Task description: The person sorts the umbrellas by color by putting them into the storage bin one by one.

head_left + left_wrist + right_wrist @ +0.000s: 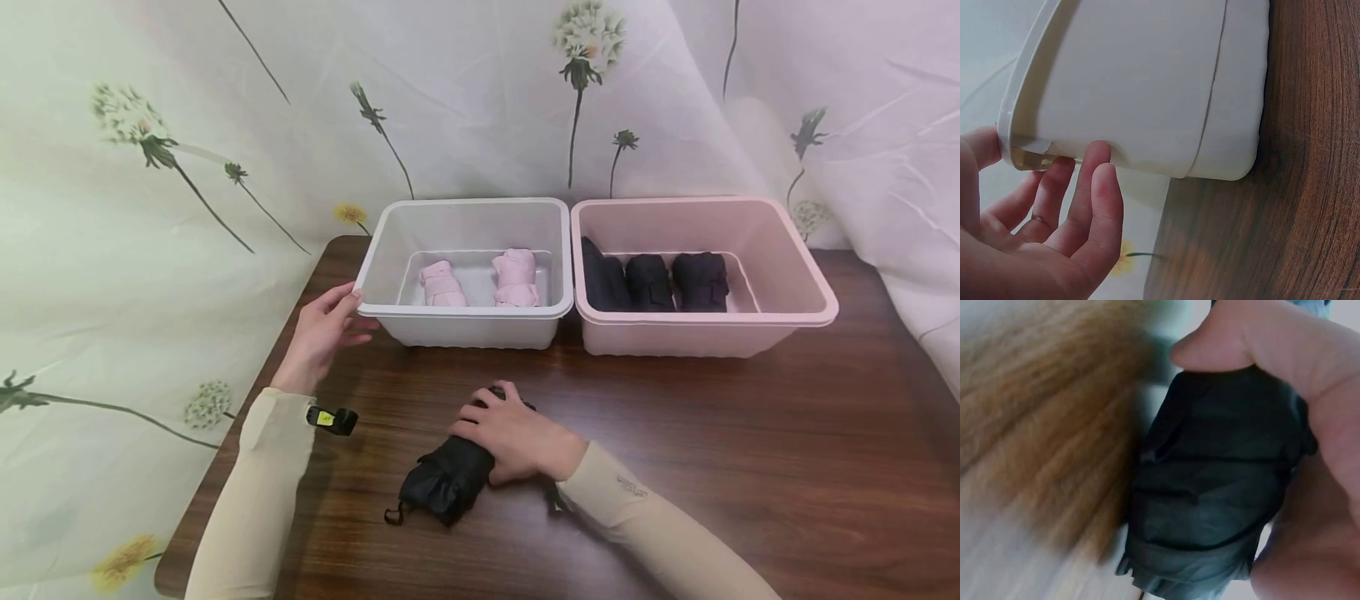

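My left hand [318, 333] holds the left front corner of a white plastic bin [457, 327]. In the left wrist view its thumb is at the rim and the fingers curl under it, near the wall. Two pink rolled fabric bundles [516, 279] lie inside that bin. My right hand [517, 433] grips a black folded umbrella [447, 481] from above, over the table in front of the bins. A small loop hangs from the umbrella's near end. In the right wrist view, thumb and fingers wrap round the umbrella [1210, 481]; its far end is partly hidden in the head view.
A pink plastic bin [682, 337] stands right beside the white one, with several black rolled bundles [649, 283] in its left and middle part. Both bins are on a dark wooden table [750, 467]. Behind hangs a flower-printed cloth [465, 100].
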A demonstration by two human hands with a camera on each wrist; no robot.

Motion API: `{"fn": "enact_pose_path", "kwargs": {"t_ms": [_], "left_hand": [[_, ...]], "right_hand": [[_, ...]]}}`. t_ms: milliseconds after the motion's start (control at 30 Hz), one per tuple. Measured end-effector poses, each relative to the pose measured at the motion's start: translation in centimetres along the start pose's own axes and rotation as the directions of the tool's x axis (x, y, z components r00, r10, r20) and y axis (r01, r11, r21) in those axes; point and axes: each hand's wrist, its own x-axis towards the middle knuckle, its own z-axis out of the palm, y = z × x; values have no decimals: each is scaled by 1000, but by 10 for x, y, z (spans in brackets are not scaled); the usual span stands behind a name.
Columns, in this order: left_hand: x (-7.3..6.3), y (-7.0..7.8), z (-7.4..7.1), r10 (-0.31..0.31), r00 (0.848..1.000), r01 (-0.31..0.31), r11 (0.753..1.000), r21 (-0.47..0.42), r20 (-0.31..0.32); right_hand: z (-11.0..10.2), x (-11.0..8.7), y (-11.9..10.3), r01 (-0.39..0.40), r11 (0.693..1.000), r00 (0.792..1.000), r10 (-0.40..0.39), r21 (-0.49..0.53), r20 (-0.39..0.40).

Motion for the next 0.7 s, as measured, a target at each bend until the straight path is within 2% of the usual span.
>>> {"fn": "enact_pose_path", "kwargs": {"t_ms": [200, 400, 567, 700], "left_hand": [[4, -3, 0, -3, 1000, 3, 1000, -29, -3], [3, -2, 0, -14, 1000, 14, 1000, -13, 2], [1, -2, 0, -17, 1000, 17, 1000, -10, 8], [2, -2, 0, -12, 1000, 12, 1000, -26, 15]], "right_hand": [[-10, -8, 6, -5, 999, 998, 7, 48, -54], [-25, -18, 10, 11, 995, 989, 5, 103, -151], [-40, -27, 14, 26, 978, 966, 28, 207, -255], [-55, -34, 18, 56, 957, 934, 50, 285, -353]]}}
